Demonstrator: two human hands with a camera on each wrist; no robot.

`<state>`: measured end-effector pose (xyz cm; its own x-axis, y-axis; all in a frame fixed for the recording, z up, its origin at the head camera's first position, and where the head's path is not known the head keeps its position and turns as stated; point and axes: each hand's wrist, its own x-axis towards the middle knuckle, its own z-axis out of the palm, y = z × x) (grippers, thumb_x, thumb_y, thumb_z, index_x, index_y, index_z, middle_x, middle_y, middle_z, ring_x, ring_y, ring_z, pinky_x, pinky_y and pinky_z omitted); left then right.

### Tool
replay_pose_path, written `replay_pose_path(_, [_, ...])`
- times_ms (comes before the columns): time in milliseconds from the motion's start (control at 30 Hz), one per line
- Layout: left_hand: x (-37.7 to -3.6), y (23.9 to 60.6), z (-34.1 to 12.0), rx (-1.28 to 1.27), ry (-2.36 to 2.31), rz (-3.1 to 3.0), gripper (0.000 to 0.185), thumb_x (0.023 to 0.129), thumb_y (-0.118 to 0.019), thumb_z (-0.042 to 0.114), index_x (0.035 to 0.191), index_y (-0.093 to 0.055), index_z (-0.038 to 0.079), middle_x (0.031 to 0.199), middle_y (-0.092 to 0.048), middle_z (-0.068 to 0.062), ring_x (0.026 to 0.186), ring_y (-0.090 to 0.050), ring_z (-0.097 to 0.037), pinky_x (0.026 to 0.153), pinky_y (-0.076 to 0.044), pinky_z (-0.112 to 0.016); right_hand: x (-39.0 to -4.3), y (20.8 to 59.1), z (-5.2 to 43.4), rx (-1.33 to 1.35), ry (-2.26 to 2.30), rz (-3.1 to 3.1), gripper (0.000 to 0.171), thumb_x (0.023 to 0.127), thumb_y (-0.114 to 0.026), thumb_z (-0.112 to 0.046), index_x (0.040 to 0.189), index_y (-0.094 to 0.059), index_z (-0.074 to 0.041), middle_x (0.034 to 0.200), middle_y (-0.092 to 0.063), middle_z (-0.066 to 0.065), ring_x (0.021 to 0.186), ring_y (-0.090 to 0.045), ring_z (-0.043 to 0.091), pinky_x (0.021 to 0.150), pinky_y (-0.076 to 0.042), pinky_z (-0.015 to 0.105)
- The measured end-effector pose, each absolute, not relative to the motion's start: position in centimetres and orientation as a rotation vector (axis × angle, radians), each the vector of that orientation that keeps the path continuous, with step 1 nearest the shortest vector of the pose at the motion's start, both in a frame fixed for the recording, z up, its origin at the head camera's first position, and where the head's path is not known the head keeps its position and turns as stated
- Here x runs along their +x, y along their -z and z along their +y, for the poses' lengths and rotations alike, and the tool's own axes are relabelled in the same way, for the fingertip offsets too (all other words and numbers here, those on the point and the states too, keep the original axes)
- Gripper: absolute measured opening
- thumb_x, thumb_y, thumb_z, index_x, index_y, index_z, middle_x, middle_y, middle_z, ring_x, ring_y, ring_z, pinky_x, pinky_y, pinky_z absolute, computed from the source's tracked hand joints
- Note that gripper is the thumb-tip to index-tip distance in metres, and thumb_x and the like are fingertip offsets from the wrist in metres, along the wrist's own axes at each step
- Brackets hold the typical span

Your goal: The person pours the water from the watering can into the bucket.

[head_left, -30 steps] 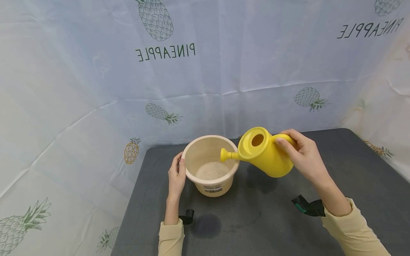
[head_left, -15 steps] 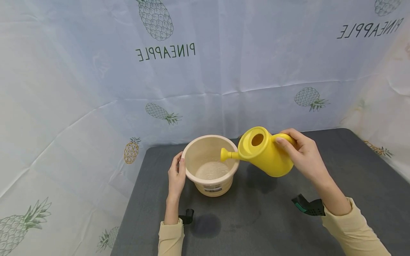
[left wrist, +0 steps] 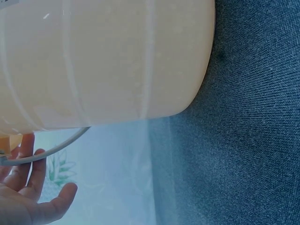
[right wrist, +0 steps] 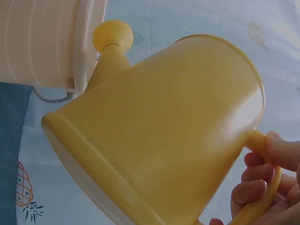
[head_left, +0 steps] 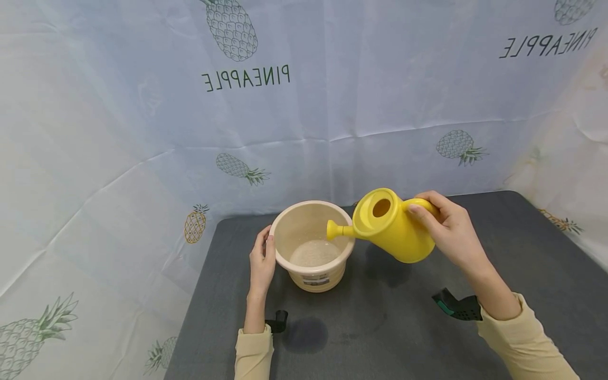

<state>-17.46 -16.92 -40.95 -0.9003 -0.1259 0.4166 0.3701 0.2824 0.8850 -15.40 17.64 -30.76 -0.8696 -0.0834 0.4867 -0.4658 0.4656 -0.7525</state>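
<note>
A cream plastic bucket (head_left: 315, 281) stands upright on the dark table, with a shimmering, water-like surface at its bottom. My left hand (head_left: 261, 261) rests against its left side, thumb near the rim. In the left wrist view the fingers (left wrist: 36, 174) look fairly straight, by the grey wire handle (left wrist: 61, 146). Above the table, my right hand (head_left: 448, 224) grips the handle of a yellow watering can (head_left: 404, 237), fingers curled round it. The can is tilted left; its spout's rose (head_left: 334, 230) is over the bucket's opening. No stream of water can be made out.
A dark cloth-covered table (head_left: 361, 338) carries the bucket, with dark round patches (head_left: 306, 335) on it. A pale pineapple-print curtain (head_left: 304, 105) hangs behind and to the sides. A black strap mount (head_left: 458, 306) juts from the right wrist.
Hands, bucket and watering can keep nearly the same places. Only the shimmer at the bucket's bottom differs slightly between the frames.
</note>
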Motion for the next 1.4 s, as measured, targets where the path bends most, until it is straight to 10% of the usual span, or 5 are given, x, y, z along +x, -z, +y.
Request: replay_pose_path(1400, [-17.48,40.73,-16.87,-0.211,1.625,-2.164,0.036,0.100,-0.041,0.010,0.132,-0.045,-0.007,0.125,-0.052,-0.026,0.104,-0.056,-0.041,0.074,-0.051,-0.034,-15.53,30.80,17.59,0.461,-1.341,-2.339,0.013,0.093,-0.058,-0.012,0.104,-0.062,-0.006,0.087,-0.057,0.003,0.071,-0.048,0.014,0.061,-0.040,0.019])
